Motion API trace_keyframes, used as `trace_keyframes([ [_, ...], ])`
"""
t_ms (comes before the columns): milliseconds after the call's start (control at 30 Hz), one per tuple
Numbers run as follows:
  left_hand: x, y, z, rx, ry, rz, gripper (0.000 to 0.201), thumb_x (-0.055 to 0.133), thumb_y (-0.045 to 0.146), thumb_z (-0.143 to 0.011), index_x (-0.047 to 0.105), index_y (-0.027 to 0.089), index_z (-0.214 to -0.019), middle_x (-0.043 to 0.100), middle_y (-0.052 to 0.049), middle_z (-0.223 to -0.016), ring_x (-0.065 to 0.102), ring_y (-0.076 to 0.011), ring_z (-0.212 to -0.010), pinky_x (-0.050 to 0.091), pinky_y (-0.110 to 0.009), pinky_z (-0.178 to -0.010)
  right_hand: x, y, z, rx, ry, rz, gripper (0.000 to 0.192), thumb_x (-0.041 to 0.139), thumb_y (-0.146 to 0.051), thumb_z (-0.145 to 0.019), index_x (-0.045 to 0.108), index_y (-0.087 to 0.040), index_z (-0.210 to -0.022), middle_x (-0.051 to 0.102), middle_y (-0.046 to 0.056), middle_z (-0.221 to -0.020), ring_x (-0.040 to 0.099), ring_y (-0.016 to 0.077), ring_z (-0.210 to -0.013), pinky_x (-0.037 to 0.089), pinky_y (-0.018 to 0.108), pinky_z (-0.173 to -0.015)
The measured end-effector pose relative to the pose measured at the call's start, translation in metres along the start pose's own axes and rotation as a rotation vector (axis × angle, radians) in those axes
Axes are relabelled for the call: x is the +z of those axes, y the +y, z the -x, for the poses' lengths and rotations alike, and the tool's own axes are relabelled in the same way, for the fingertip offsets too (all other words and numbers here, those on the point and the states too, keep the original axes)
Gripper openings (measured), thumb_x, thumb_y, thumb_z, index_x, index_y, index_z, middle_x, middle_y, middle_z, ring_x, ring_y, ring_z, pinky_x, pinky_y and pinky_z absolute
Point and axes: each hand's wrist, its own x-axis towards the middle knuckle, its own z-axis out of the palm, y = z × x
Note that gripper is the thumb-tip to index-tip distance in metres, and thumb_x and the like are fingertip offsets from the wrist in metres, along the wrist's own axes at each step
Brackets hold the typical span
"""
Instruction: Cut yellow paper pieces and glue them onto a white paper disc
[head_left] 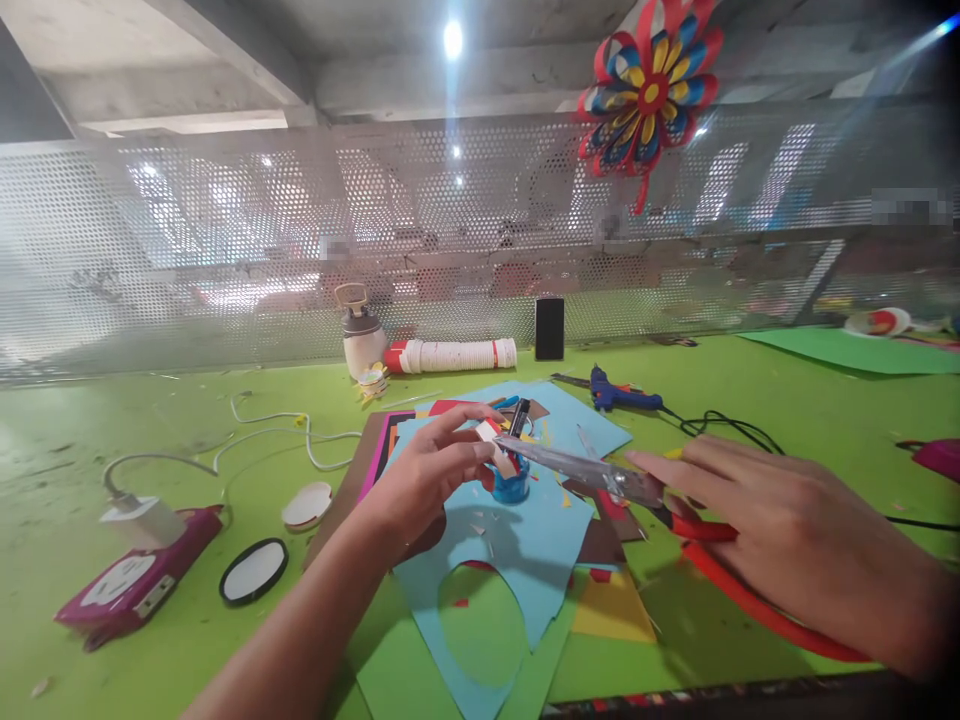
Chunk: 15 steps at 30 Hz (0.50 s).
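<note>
Paper sheets [525, 540] stacked at table [750, 400] centre. Glue gun [619, 393] behind them – stacked cups [450, 355] and bottle [362, 335] further back by mesh wall [225, 250]. Power strip [139, 580] far left – lid [253, 571] just right of it.

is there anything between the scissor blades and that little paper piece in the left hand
Nothing visible. The right hand holds the scissors with the blade tips right at the small paper piece, pinched in the left hand above the blue cap.

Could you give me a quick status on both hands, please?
Left hand pinching a small paper piece. Right hand gripping red-handled scissors, blades at the piece. Blue cap directly beneath.
</note>
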Motion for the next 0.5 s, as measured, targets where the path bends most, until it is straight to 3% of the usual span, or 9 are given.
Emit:
trace_keyframes([
  [133,-0.001,0.003,0.001,-0.024,-0.015,0.032,0.023,0.069,0.019,-0.079,0.066,0.019,-0.103,0.075,-0.008,-0.090,0.068,-0.0197,-0.078,0.048,-0.029,-0.068,-0.001,0.007,0.003,0.189,-0.209,-0.237,0.042,0.049,-0.009,-0.081,0.068,-0.026,-0.115,0.075,0.005,-0.107,0.073,0.0238,-0.090,0.060,0.034,-0.073],
  [233,-0.001,0.005,0.002,-0.034,-0.049,0.063,0.028,0.070,0.021,-0.080,0.067,0.019,-0.107,0.075,-0.012,-0.101,0.070,-0.0209,-0.082,0.049,-0.030,-0.070,0.000,0.015,0.005,0.340,-0.301,-0.299,0.038,0.049,-0.015,-0.086,0.069,-0.031,-0.114,0.075,0.000,-0.114,0.072,0.0231,-0.094,0.060,0.034,-0.078],
  [367,0.002,0.006,0.003,-0.017,-0.051,0.064,0.035,0.073,0.022,-0.078,0.068,0.017,-0.111,0.075,-0.013,-0.097,0.068,-0.0214,-0.083,0.051,-0.031,-0.071,0.006,0.022,0.010,0.424,-0.275,-0.300,0.038,0.049,-0.022,-0.087,0.072,-0.027,-0.117,0.074,0.005,-0.118,0.073,0.0287,-0.098,0.060,0.040,-0.083],
  [500,0.004,0.006,0.003,-0.006,-0.040,0.031,0.038,0.073,0.023,-0.079,0.068,0.016,-0.116,0.074,-0.013,-0.095,0.067,-0.0225,-0.086,0.052,-0.033,-0.073,0.009,0.021,0.013,0.592,-0.267,-0.386,0.045,0.055,-0.027,-0.083,0.068,-0.023,-0.126,0.074,0.008,-0.118,0.074,0.0289,-0.096,0.061,0.036,-0.077],
])
